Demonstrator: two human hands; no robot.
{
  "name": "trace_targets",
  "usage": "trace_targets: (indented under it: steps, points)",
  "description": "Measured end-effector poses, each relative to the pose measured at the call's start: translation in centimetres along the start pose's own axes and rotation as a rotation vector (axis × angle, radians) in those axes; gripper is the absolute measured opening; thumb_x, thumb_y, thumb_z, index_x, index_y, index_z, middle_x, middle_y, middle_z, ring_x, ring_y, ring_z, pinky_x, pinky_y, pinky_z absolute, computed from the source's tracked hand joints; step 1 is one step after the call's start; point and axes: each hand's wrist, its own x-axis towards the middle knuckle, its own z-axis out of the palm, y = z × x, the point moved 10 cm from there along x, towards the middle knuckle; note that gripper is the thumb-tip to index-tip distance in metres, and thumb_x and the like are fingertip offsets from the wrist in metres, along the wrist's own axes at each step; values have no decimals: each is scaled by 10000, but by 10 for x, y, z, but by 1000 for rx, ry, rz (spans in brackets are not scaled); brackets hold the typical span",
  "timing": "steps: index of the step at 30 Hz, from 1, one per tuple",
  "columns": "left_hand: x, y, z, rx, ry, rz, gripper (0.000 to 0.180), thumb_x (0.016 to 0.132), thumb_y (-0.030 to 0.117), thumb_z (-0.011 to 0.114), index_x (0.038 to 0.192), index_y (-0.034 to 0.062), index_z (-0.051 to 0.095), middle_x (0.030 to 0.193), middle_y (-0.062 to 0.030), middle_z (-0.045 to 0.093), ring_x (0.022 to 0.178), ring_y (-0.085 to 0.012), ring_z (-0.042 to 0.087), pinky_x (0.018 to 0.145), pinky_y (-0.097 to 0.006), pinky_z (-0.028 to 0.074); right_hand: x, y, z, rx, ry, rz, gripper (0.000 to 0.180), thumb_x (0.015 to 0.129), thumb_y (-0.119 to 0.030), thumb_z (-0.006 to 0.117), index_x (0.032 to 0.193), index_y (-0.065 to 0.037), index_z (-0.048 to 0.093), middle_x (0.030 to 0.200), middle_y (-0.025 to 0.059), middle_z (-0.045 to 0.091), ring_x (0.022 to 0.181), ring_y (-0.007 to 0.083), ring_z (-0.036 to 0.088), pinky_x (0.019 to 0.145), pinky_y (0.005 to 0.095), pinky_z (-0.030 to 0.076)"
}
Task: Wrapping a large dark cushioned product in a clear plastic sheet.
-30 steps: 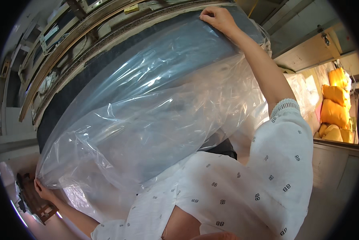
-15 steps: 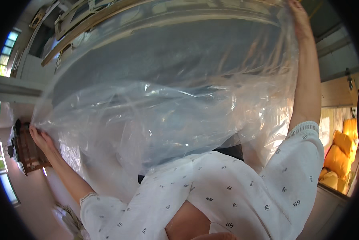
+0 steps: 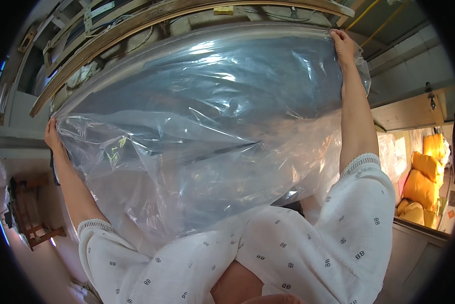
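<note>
A large clear plastic sheet [image 3: 187, 152] spreads between my hands and hangs in creases down to my chest. My left hand [image 3: 52, 136] pinches its left corner at the far left. At the upper right, my right hand [image 3: 343, 46] grips the opposite edge, with a loose bit of plastic dangling beyond the wrist. Both arms are stretched wide. Beneath the film a dark grey-blue surface [image 3: 268, 66] shows through, its edge near the sheet's far rim. Whether the plastic is one layer or two, I cannot tell.
A long wooden rail [image 3: 151, 25] runs across the far side, with cables and a small yellow object [image 3: 223, 10] by it. Yellow-orange bundles [image 3: 421, 187] are stacked at the right beyond an opening. A brown wooden rack [image 3: 29, 213] stands at the left.
The sheet has come down and lies tauter along its far edge. My right hand has moved down and left; my left hand has risen slightly. The wooden rail now shows more fully.
</note>
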Motion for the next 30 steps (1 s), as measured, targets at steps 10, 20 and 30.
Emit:
trace_targets:
  steps: [10,20,30]
  points:
    - [23,16,21,223,-27,121,340,757,250,689,975,-8,650,937,-69,640,840,-134,566,773,-226,412,13,-18,7,-270,12,-130,356,708,-320,669,888,-15,636,847,85,605,796,178,563,729,277,428]
    - [47,-27,-22,169,44,66,304,825,312,525,888,22,589,828,-37,571,744,-154,514,674,-258,390,17,-21,-11,-488,328,-123,464,632,-388,681,781,41,588,889,237,555,875,339,526,803,397,413]
    - [43,-35,-8,-174,28,-110,191,846,254,465,825,86,553,779,21,514,674,-92,446,536,-236,314,20,-13,-31,-318,410,-165,551,861,-447,459,909,93,554,840,213,586,792,318,509,756,412,365]
